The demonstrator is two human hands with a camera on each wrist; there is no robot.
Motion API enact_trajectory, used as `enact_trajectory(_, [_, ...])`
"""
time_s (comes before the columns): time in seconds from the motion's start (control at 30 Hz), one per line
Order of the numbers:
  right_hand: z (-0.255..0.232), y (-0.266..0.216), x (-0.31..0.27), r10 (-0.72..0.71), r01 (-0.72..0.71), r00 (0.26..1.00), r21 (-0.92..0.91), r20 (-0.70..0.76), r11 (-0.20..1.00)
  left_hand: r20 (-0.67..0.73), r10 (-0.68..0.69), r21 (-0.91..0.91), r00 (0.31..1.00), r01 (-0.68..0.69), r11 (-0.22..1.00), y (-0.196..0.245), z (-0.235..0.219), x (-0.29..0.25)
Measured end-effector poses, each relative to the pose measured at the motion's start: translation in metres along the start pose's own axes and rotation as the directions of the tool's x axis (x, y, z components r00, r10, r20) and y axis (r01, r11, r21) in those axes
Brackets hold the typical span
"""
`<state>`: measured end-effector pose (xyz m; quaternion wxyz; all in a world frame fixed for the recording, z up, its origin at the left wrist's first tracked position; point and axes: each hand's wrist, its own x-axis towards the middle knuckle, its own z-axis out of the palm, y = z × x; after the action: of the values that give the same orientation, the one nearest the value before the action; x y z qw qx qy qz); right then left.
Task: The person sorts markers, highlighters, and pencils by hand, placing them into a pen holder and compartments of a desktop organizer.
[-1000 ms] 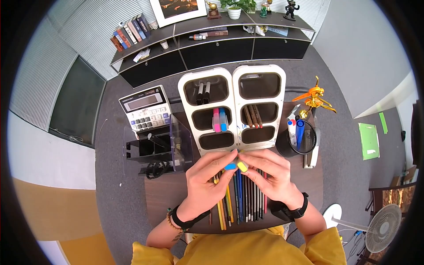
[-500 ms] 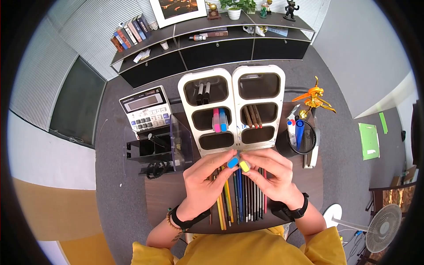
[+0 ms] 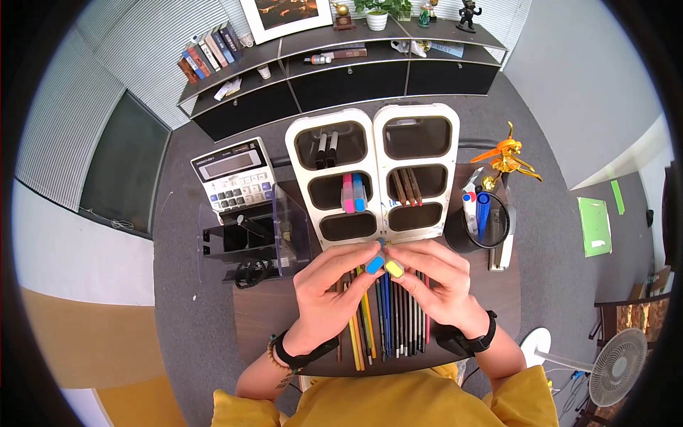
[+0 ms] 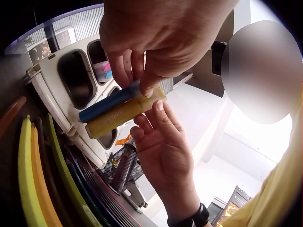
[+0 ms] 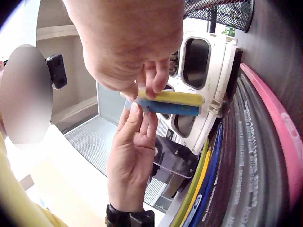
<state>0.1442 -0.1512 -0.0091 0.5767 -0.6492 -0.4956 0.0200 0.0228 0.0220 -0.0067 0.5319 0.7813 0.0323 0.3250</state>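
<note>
My left hand (image 3: 329, 295) pinches a blue highlighter (image 4: 102, 107) between thumb and fingers. Beside it, my right hand (image 3: 437, 285) pinches a yellow highlighter (image 4: 111, 123). Both highlighters lie side by side, their coloured ends toward me in the head view. The wrist views show them held above the desk, the thumbs at their near, paler ends. Below the hands, a row of colored pencils (image 3: 388, 320) lies on the desk. Just beyond stands a white organizer (image 3: 379, 164) with dark compartments; pink and blue highlighters (image 3: 353, 193) stand in its left middle one.
Black-and-grey markers (image 3: 327, 149) and brown pencils (image 3: 405, 187) occupy other compartments. On the left are a calculator (image 3: 235, 174) and a clear-and-black desk caddy (image 3: 242, 245). A mesh pen cup (image 3: 462, 238), a stapler (image 3: 502, 249) and a golden figurine (image 3: 509, 156) stand on the right.
The blue highlighter's end has turned more upright and shifted slightly right, close to the yellow one. The yellow end has shifted slightly right too. Both hands keep their grip.
</note>
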Motion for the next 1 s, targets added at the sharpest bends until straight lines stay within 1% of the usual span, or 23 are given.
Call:
enact_trajectory(0.23, [-0.0011,-0.0002,0.0009,0.0,-0.001,1.0,-0.028,-0.01,1.0,0.001,0.001,-0.016,1.0,-0.001,1.0,0.0013,0.0014,0.0007])
enact_trajectory(0.3, [-0.0012,0.0,0.0012,-0.006,0.006,1.0,-0.028,-0.01,1.0,0.001,0.042,-0.009,0.999,-0.042,0.999,0.001,0.0014,0.002])
enact_trajectory(0.4, [-0.0013,-0.0002,0.0014,-0.009,0.009,1.0,-0.028,-0.008,1.0,0.006,0.014,-0.017,1.0,-0.014,1.0,0.0,0.001,-0.0002])
enact_trajectory(1.0, [-0.0019,-0.0002,0.0027,-0.012,0.012,1.0,-0.027,-0.006,1.0,0.002,0.032,-0.005,0.999,-0.032,0.999,0.0012,0.0013,0.0006])
